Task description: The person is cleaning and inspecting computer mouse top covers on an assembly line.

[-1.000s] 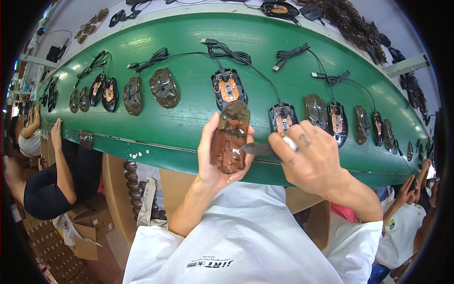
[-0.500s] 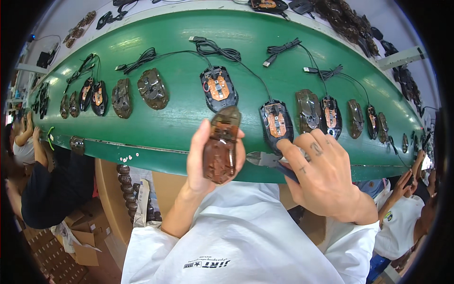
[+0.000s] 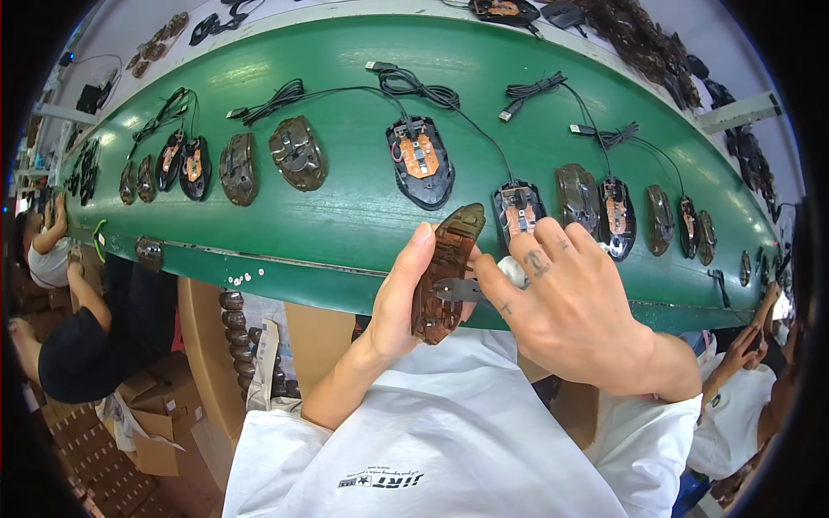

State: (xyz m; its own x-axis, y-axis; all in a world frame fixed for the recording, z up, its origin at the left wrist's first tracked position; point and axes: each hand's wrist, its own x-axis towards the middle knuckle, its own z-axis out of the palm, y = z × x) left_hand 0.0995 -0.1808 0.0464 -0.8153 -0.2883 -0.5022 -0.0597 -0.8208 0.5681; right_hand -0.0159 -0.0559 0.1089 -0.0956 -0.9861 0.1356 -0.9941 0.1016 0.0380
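Note:
My left hand [image 3: 393,306] is closed around a translucent brown mouse top shell [image 3: 456,242], which is tilted with its inner side partly showing. A pair of cutting pliers [image 3: 454,290] is in my right hand [image 3: 574,306], its metal jaws against the lower part of the shell. My fingers hide most of its handles, and something white shows between them. Just beyond my right hand lies an opened mouse base [image 3: 520,205] with an orange circuit board, partly covered by the fingers. Another opened base [image 3: 420,164] with its cable lies beyond the shell.
Along the green conveyor belt [image 3: 345,216] lie several brown shells [image 3: 297,154], [image 3: 577,197] and wired mouse bases [image 3: 617,216]. Co-workers' arms [image 3: 56,224] show at both ends. Cardboard boxes [image 3: 155,427] stand on the floor at lower left.
My left hand has turned and tilted the shell, and my right hand has brought the pliers' jaws onto it. Belt items appear slightly farther right in the picture.

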